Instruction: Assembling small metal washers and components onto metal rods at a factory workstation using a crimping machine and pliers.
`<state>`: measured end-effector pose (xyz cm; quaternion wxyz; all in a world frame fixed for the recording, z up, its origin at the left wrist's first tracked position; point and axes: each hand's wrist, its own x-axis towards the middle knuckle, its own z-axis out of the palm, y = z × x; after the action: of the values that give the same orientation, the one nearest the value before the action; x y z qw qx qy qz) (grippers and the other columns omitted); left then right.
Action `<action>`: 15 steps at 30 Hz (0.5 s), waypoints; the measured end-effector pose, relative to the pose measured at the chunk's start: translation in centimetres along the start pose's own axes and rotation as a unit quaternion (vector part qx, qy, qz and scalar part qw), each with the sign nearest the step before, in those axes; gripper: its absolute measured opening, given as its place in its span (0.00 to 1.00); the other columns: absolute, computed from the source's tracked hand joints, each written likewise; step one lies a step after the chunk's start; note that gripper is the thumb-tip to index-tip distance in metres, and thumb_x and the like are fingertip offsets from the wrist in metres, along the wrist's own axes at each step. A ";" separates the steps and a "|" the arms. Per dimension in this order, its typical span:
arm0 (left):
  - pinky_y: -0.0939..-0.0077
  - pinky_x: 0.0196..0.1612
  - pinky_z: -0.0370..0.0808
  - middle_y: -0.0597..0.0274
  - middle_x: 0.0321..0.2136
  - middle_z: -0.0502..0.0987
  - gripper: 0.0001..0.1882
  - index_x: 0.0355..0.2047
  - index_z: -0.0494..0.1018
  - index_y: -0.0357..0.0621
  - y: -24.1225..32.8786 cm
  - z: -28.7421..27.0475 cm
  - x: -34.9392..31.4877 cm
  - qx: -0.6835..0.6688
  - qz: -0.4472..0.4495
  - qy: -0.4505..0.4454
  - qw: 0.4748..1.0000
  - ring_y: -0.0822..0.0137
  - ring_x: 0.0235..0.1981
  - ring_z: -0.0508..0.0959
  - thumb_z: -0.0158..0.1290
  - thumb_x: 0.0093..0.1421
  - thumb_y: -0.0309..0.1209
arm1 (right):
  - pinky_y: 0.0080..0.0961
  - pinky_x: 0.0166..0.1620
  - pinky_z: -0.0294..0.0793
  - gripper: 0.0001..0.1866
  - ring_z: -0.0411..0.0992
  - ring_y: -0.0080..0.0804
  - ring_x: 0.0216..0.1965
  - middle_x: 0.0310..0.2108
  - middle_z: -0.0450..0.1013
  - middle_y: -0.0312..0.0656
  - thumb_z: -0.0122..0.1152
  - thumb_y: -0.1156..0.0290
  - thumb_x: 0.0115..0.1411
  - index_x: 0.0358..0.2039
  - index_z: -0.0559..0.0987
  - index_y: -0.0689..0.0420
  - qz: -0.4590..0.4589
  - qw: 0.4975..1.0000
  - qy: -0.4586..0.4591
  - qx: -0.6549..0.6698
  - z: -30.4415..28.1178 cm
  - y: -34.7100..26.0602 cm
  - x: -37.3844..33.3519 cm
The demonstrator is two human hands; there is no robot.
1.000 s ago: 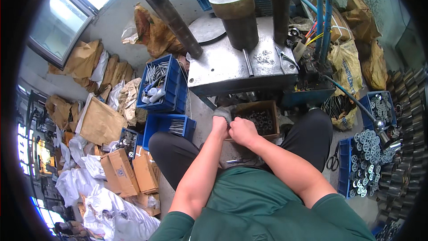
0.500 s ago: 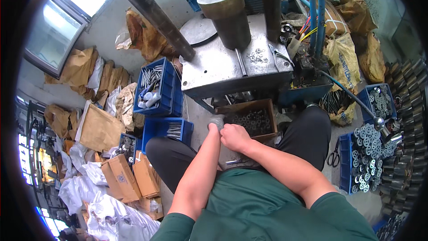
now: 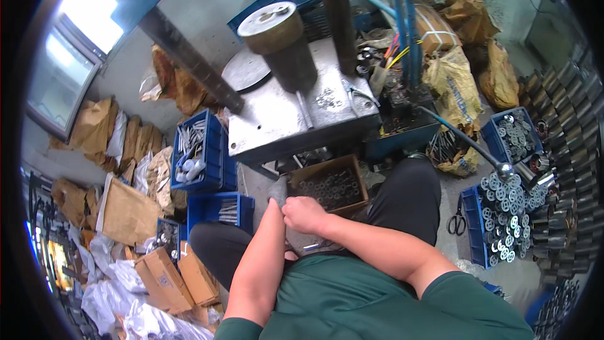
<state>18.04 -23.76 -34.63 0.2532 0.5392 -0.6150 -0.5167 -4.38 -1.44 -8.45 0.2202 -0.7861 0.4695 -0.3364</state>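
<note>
Since the earlier frame my view has tipped up and both hands sit lower in it. My right hand (image 3: 304, 214) is a loose fist — what it holds, I cannot tell. My left hand (image 3: 277, 192) is hidden behind it, grip unreadable — both just beside the brown box of metal rings (image 3: 329, 184), below the steel press table (image 3: 277, 123).

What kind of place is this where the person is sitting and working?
Most likely a small metalworking workshop. A grey steel press table with a dark cylindrical ram stands ahead, blue plastic bins of round metal parts sit around, and a brown cardboard box of small dark parts lies beyond the hands.
</note>
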 end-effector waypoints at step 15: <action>0.65 0.33 0.77 0.56 0.31 0.83 0.37 0.40 0.83 0.42 16.3 14.0 -6.2 -0.268 -0.214 0.063 0.937 0.62 0.28 0.79 0.50 0.62 0.67 | 0.46 0.43 0.76 0.09 0.77 0.53 0.37 0.31 0.76 0.51 0.57 0.68 0.55 0.23 0.80 0.59 0.057 0.998 -0.035 0.013 -0.1 5.0 -3.7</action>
<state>1.10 -14.79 -23.00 0.3101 0.6013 -0.3065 -0.6696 -8.64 -0.47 -12.84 0.2660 -0.7662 0.5013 -0.3015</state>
